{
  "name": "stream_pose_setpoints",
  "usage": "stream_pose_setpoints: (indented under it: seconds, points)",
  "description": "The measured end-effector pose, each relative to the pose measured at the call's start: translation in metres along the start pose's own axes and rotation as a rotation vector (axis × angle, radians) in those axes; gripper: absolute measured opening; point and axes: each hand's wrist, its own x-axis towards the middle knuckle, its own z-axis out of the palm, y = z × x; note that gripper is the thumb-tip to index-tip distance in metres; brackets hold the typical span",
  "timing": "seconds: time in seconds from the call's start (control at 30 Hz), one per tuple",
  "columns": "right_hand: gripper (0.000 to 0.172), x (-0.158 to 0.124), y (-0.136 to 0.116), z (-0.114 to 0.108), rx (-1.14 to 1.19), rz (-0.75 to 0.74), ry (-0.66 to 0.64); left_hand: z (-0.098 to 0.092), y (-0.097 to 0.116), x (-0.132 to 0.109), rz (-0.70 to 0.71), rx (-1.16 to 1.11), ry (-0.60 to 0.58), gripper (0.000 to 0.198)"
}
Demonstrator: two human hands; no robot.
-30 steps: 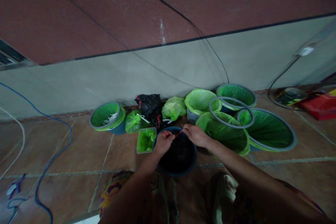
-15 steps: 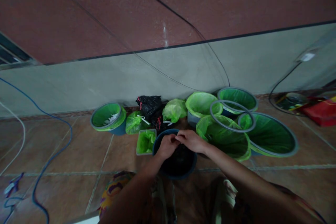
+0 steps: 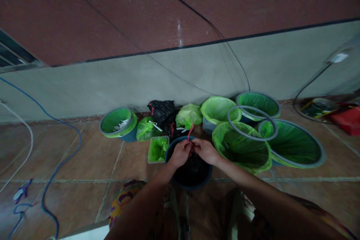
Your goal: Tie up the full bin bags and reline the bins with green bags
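Note:
A dark blue bin [image 3: 209, 180] stands on the floor between my feet, with a black bag [image 3: 194, 170] inside it. Over the bin's far side my left hand [image 3: 181, 153] and my right hand [image 3: 206, 151] meet, fingers pinched together. Both grip a red drawstring [image 3: 191, 129], whose loop sticks up above the fingertips. The part between my fingers is hidden. Left of the bin sits a small square bin [image 3: 149, 157] with a green liner. A large green bag liner [image 3: 239, 150] is close to my right hand.
Tied black bags [image 3: 164, 110] and a tied pale green bag [image 3: 189, 115] lie along the wall. Green-lined bins [image 3: 295, 144] stand at right, a loose grey ring [image 3: 253, 137] over them. Another lined bin [image 3: 129, 133] is at left. A blue hose [image 3: 63, 157] crosses the floor.
My hands have drawn closer together over the bin. The red drawstring now shows above my fingers. The view has shifted slightly.

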Motion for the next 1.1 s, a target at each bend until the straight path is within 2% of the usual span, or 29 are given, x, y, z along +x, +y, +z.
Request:
stream_pose_setpoints:
  seconds: [0.1, 0.23, 0.33, 0.43, 0.57, 0.83, 1.1]
  points:
    - [0.025, 0.000, -0.001, 0.001, -0.061, 0.029, 0.054, 0.001, -0.002, 0.001, -0.053, -0.001, 0.062, 0.017]
    - [0.023, -0.001, 0.000, 0.007, -0.007, 0.081, 0.112, 0.000, 0.001, 0.002, -0.096, -0.016, 0.127, 0.010]
    - [0.015, -0.004, 0.001, 0.013, 0.061, 0.066, 0.168, -0.001, 0.003, 0.002, -0.144, -0.029, 0.176, 0.004]
    - [0.007, -0.008, 0.001, 0.019, 0.103, 0.038, 0.210, -0.002, 0.003, 0.003, -0.192, -0.022, 0.206, 0.008]
    - [0.009, -0.009, -0.001, 0.020, 0.145, 0.006, 0.241, -0.002, 0.003, 0.002, -0.138, 0.061, 0.164, 0.011]
    - [0.020, -0.006, -0.003, 0.014, 0.048, 0.043, 0.204, -0.004, 0.012, -0.009, 0.002, 0.192, 0.016, 0.052]
    - [0.031, -0.008, -0.002, 0.015, -0.112, 0.074, 0.154, 0.004, 0.016, -0.013, 0.040, 0.324, 0.111, 0.038]
